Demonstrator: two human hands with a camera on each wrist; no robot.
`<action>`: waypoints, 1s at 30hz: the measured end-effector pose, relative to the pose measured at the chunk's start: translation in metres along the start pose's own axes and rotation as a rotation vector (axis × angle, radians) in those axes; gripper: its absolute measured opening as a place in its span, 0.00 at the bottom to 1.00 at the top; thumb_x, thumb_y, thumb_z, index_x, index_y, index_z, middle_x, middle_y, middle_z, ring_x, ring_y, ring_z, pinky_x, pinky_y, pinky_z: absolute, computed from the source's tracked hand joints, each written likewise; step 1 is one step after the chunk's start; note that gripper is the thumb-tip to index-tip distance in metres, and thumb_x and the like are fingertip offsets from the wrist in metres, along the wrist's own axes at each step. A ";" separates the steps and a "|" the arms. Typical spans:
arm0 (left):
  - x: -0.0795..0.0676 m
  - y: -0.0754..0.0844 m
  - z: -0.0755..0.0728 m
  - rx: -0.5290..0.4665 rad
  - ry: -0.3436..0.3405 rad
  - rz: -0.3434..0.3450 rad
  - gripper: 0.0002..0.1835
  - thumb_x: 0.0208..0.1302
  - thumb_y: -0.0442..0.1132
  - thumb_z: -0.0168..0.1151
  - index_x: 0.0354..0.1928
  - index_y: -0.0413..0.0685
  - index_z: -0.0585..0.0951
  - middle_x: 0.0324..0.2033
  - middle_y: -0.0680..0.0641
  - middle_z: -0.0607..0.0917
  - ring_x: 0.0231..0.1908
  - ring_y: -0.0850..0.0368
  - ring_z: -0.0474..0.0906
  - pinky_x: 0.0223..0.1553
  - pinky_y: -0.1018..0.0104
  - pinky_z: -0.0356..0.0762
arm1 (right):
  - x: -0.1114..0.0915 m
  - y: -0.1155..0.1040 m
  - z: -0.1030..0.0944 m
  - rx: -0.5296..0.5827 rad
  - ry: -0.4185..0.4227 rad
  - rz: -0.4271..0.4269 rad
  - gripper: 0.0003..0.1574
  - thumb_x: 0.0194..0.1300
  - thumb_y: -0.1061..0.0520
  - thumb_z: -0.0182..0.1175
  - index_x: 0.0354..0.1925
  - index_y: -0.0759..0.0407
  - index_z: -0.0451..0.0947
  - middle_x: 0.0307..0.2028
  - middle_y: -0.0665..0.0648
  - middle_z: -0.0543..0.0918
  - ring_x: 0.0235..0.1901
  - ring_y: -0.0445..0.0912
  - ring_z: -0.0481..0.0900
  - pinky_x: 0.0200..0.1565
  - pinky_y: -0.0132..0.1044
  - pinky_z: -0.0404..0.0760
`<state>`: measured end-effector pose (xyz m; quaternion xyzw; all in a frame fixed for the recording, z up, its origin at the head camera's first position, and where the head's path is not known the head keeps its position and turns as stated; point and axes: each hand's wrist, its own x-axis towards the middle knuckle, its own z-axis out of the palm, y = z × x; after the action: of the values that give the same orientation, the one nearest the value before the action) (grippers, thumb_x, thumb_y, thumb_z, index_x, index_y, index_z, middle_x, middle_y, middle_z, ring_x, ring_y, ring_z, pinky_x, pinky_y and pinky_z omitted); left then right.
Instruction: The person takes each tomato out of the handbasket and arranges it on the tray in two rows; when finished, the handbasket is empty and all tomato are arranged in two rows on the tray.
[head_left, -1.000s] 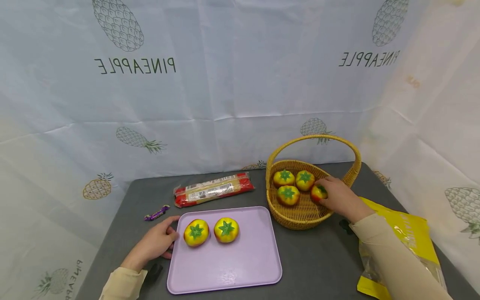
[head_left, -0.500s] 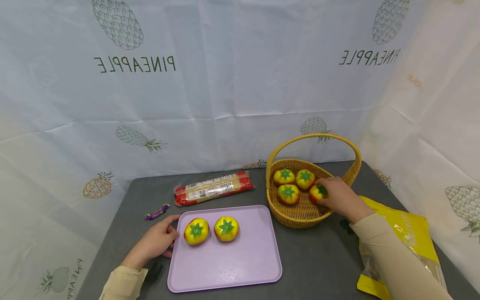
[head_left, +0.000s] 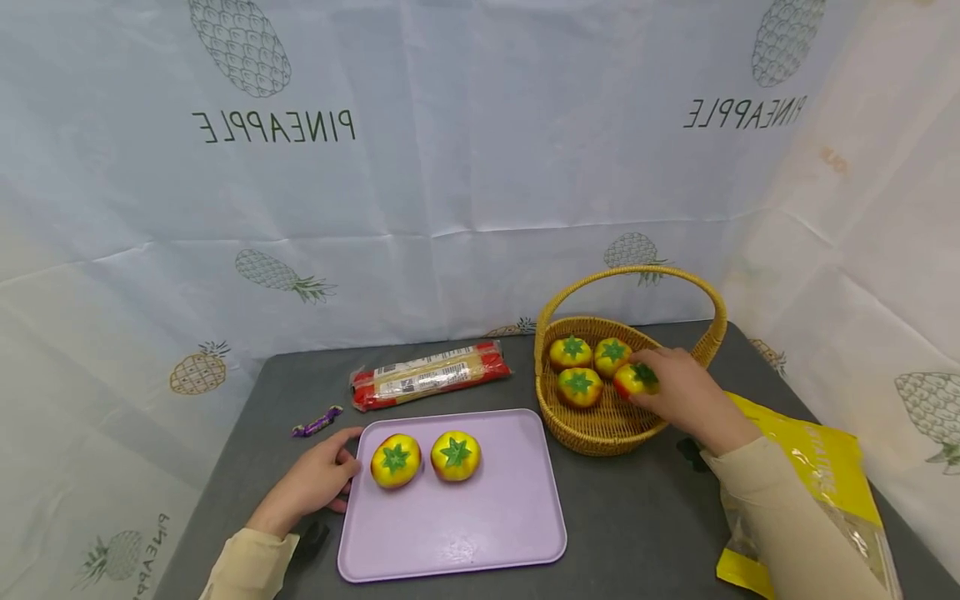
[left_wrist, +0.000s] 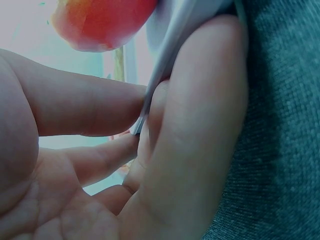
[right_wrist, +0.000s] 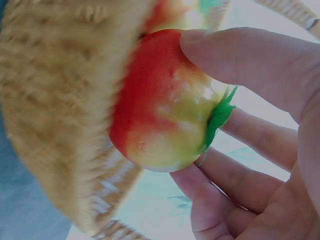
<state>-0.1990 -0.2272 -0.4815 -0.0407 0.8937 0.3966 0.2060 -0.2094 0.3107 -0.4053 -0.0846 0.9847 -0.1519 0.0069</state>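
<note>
My right hand (head_left: 678, 390) holds a red-and-yellow persimmon-like fruit (right_wrist: 162, 105) with a green leafy cap, thumb on one side and fingertips on the other. In the head view this fruit is over the right part of the wicker basket (head_left: 600, 442), and several more like it (head_left: 579, 387) lie in the basket. At the left, my left hand (head_left: 321, 473) pinches the rim of the lilac tray (head_left: 457, 542), as the left wrist view shows. Two of the same fruits, a left one (head_left: 395, 460) and a right one (head_left: 455, 455), sit on the tray's back half.
A red-ended clear packet (head_left: 430, 377) of pale sticks lies behind the tray. A purple wrapped candy (head_left: 317, 422) is at the left. The yellow bag (head_left: 832, 467) lies at the right, partly under my right sleeve. The basket's tall handle (head_left: 630, 271) arches over it.
My right hand has raised the held fruit slightly and turned it, so more of its yellow side shows. The left hand and the tray keep their places.
</note>
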 end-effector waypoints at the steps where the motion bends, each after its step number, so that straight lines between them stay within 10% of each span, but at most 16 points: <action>1: 0.000 0.000 0.000 -0.001 -0.001 0.001 0.33 0.75 0.36 0.62 0.80 0.49 0.68 0.41 0.42 0.81 0.33 0.50 0.80 0.28 0.58 0.91 | -0.001 -0.004 -0.002 0.011 0.007 -0.004 0.38 0.66 0.50 0.76 0.69 0.63 0.78 0.67 0.74 0.80 0.66 0.75 0.74 0.63 0.73 0.77; 13: -0.002 -0.001 -0.002 0.001 0.000 0.006 0.33 0.75 0.36 0.62 0.80 0.50 0.68 0.41 0.42 0.81 0.33 0.50 0.80 0.28 0.59 0.91 | -0.006 -0.074 -0.003 0.097 0.085 -0.063 0.38 0.64 0.50 0.79 0.67 0.59 0.81 0.65 0.70 0.82 0.62 0.67 0.82 0.63 0.66 0.83; 30: -0.002 -0.004 0.001 -0.017 0.016 0.030 0.33 0.75 0.36 0.61 0.80 0.50 0.69 0.42 0.42 0.81 0.33 0.50 0.80 0.28 0.59 0.91 | -0.009 -0.145 0.044 0.199 0.069 -0.117 0.36 0.58 0.48 0.83 0.63 0.49 0.84 0.59 0.55 0.85 0.56 0.53 0.83 0.58 0.54 0.89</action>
<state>-0.1960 -0.2292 -0.4837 -0.0320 0.8924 0.4069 0.1927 -0.1750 0.1632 -0.4041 -0.1355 0.9578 -0.2520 -0.0277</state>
